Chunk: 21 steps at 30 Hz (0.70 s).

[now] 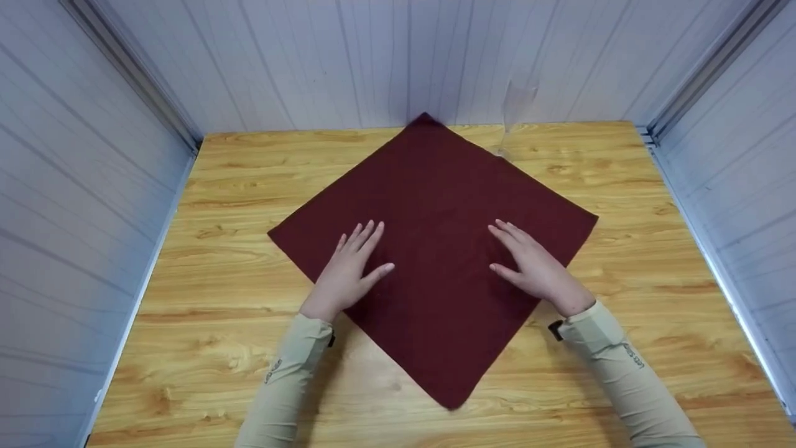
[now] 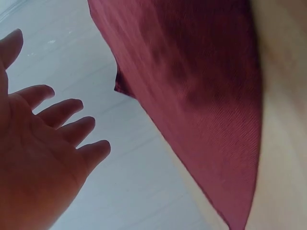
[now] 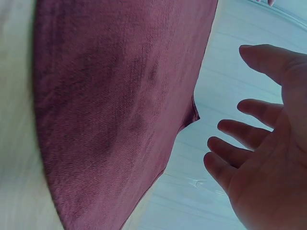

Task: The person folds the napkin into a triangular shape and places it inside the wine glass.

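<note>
A dark red cloth napkin (image 1: pixel 435 205) lies spread flat as a diamond, its far corner bent up against the back wall. Above its left part is my left hand (image 1: pixel 351 270), palm down with the fingers spread. My right hand (image 1: pixel 528 264) hovers over the right part in much the same pose. Both wrist views show a gap between hand and cloth: the left palm (image 2: pixel 38 153) and the right palm (image 3: pixel 273 177) hold nothing. Behind the napkin's upper right edge stands a clear champagne flute (image 1: pixel 517 106), its foot partly hidden by the cloth.
The wooden table (image 1: pixel 205 323) is enclosed by a pale panelled back wall (image 1: pixel 280 62) and side walls, the left one (image 1: pixel 74 186) and the right one (image 1: pixel 740 143). The glass stands close to the back wall. Bare wood surrounds most of the napkin.
</note>
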Each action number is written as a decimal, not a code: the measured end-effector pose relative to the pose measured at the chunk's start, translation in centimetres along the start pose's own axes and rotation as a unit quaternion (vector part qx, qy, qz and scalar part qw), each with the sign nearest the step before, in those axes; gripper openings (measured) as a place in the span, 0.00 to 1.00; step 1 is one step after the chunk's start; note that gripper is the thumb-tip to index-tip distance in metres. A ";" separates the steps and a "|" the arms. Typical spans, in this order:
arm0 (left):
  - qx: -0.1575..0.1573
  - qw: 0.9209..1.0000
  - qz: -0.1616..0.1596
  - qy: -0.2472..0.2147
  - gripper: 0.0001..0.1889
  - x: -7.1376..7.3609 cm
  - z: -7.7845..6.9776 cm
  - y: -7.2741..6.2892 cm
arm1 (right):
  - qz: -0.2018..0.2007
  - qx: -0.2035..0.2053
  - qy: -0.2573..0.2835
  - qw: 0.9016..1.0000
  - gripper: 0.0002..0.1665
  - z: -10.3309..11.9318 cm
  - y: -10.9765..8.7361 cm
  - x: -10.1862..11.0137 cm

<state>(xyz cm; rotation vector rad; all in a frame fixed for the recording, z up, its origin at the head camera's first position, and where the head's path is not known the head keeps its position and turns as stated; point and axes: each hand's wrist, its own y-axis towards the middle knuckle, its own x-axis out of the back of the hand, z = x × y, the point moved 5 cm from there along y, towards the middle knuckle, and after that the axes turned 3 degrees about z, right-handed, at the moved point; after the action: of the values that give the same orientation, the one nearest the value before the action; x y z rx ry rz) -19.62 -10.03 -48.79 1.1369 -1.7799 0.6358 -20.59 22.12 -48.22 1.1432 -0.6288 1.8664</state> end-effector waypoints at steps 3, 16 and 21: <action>-0.004 1.000 0.003 -0.024 0.38 -0.4 -0.1 -0.6 | -0.002 0.007 0.000 1.000 0.40 0.3 -0.3 0.0; -0.009 0.992 0.021 -0.121 0.38 -1.8 -1.3 -2.5 | 0.002 0.037 0.017 0.999 0.40 1.1 -2.4 -1.4; -0.009 0.984 0.038 -0.173 0.39 -2.3 -2.1 -3.0 | 0.002 0.047 0.042 0.998 0.39 1.8 -3.2 -2.3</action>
<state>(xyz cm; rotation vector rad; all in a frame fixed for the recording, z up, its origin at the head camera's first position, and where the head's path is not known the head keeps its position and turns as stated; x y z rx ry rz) -15.70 -8.74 -50.06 1.2273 -2.1276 0.4852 -16.52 21.55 -49.46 1.1171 -0.5006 1.9535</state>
